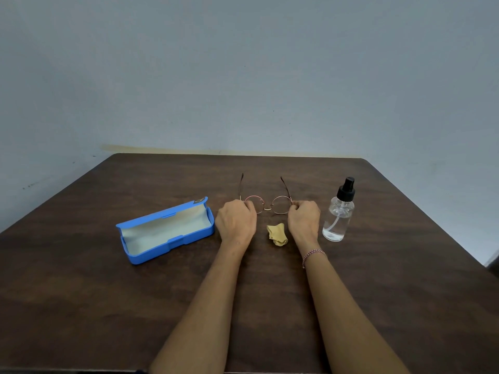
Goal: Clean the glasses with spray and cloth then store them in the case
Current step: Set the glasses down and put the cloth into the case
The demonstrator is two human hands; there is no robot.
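1. My left hand (237, 221) and right hand (303, 218) are curled nearly closed, each pinching an outer rim of the glasses (267, 205); gripping the edges keeps my fingers off the lenses.
2. The glasses sit mid-desk, temples unfolded and pointing away: thin round wire frame, reddish metal.
3. The cloth (277, 235), soft, tan and crumpled, lies between my wrists, within reach.
4. The spray bottle (339, 211), clear plastic with a black pump, stands just right of my right hand.
5. The case (164, 230), rigid blue with a pale lining, lies open to the left on the dark wood-grain desk (270, 292), ready for storage.
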